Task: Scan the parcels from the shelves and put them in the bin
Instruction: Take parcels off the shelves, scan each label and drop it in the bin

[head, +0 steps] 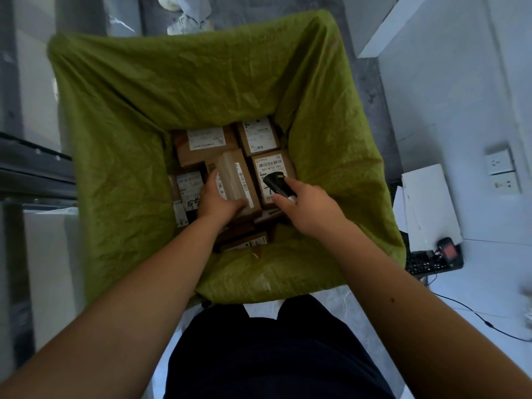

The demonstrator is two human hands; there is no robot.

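Green-lined bin (121, 139), boxes at bottom. Left hand (214, 198) fingers curled round parcel (236, 180), lowering it onto pile; right hand (305, 203) grips scanner (276, 184), kept clear.

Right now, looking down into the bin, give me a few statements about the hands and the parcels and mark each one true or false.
1. The left hand grips a parcel inside the bin. True.
2. The right hand is empty. False: it holds a black scanner.
3. The bin has a blue liner. False: the liner is green.
4. Several labelled cardboard parcels lie in the bin. True.
5. The scanner rests on the desk. False: it is over the parcels in the bin.
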